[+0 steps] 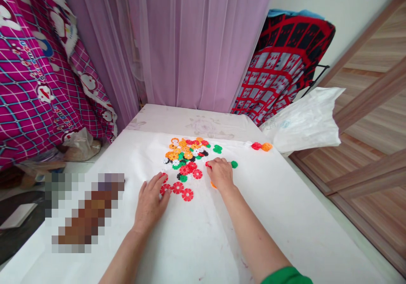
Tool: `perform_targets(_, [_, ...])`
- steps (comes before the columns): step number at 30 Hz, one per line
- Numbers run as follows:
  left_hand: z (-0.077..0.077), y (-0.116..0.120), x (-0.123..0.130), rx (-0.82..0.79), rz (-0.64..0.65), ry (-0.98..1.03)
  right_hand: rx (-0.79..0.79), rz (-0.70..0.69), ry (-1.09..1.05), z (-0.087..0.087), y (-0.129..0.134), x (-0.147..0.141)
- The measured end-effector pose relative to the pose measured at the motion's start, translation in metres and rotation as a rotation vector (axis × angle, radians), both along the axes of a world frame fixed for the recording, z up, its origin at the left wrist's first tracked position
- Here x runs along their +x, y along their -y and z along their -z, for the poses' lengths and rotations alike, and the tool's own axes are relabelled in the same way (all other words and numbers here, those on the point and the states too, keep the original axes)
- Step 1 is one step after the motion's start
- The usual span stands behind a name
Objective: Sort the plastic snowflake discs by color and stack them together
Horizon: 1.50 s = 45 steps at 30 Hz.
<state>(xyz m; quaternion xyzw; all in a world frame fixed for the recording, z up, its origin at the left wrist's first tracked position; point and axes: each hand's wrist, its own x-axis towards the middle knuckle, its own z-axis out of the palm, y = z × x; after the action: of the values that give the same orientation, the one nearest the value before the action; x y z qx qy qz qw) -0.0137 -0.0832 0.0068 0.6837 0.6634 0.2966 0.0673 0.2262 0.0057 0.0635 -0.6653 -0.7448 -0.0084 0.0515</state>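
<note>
Plastic notched discs in orange, red, green, white and black lie in a loose pile (184, 152) on the white-covered table. My left hand (151, 201) rests at the near left of the pile, its fingers apart over red discs; more red discs (187, 195) lie just right of it. On the pile's right side, my right hand (221, 173) has its fingertips together on a red disc (207, 164). An orange disc (213, 185) shows partly beside that wrist. Green discs (217, 148) lie beyond my right hand, and another green disc (234, 164) is to its right.
At the table's right edge, red and orange discs (261, 146) lie near a white plastic bag (306, 121). A blurred, pixelated item (89, 212) is on the left side of the table (272, 220). Purple curtains (203, 43) hang behind, with wooden panels (374, 127) at right.
</note>
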Motion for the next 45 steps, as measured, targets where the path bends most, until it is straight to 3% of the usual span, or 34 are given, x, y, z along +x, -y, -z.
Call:
perform_targets(6, [-0.001, 0.0, 0.0, 0.0, -0.002, -0.007, -0.029, -0.205, -0.151, 0.007, 0.012, -0.013])
perform_targets(12, [-0.002, 0.0, 0.0, -0.012, 0.006, -0.005, -0.043, -0.186, -0.118, 0.009, 0.014, -0.018])
perform_targets(19, [0.0, 0.0, 0.0, -0.004, 0.002, -0.008, 0.036, -0.01, -0.021, -0.011, -0.018, 0.019])
perform_targets(23, [0.001, 0.0, -0.001, -0.01, 0.004, -0.012, 0.0, -0.053, 0.014, -0.01, -0.03, 0.025])
perform_targets(30, [0.001, 0.0, 0.0, -0.007, -0.002, -0.012, -0.037, -0.142, 0.043, 0.001, -0.027, 0.023])
perform_targets(45, [-0.002, 0.0, 0.0, -0.021, 0.0, -0.017, -0.093, -0.208, 0.002, -0.009, -0.017, 0.008])
